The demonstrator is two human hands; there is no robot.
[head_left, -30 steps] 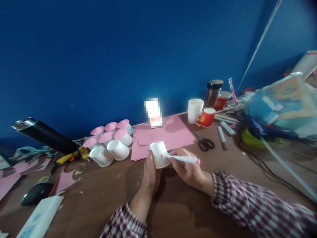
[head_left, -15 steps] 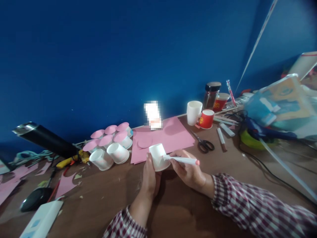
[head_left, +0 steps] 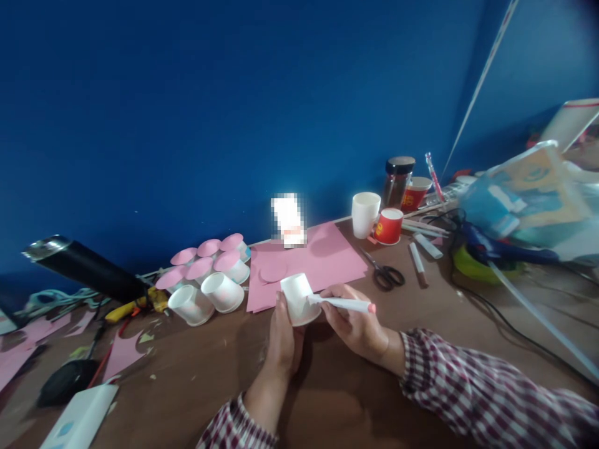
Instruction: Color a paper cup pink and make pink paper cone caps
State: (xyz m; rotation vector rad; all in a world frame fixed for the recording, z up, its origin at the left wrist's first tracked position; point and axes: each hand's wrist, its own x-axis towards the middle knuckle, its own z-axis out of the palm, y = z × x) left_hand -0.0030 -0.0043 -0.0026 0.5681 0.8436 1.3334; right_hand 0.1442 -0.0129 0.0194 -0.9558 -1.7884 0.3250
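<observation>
My left hand (head_left: 281, 340) is wrapped round the left and lower side of a small white paper cup (head_left: 296, 292), which tilts above the brown table. A white marker with a pinkish-red end (head_left: 349, 304) is pinched in my right hand (head_left: 355, 324), its tip at the cup's side. Any mark under the tip is too small to make out. Behind the cup lie pink paper sheets (head_left: 322, 252), with a pink paper disc (head_left: 273, 270) on top. To the left stand several white cups topped with pink discs (head_left: 232, 262), and two cups without discs (head_left: 191, 305) in front.
Scissors (head_left: 387, 274) and a capped marker (head_left: 418, 263) lie to the right. Behind them stand a white cup (head_left: 365, 215), a red cup (head_left: 389, 226) and a dark-lidded jar (head_left: 399, 181). A black flask (head_left: 88, 265), power strip (head_left: 79, 415) and blue glue gun (head_left: 505, 246) lie farther out.
The view has shifted very slightly. Both hands keep their hold on the cup and the marker, with the marker tip still at the cup's side.
</observation>
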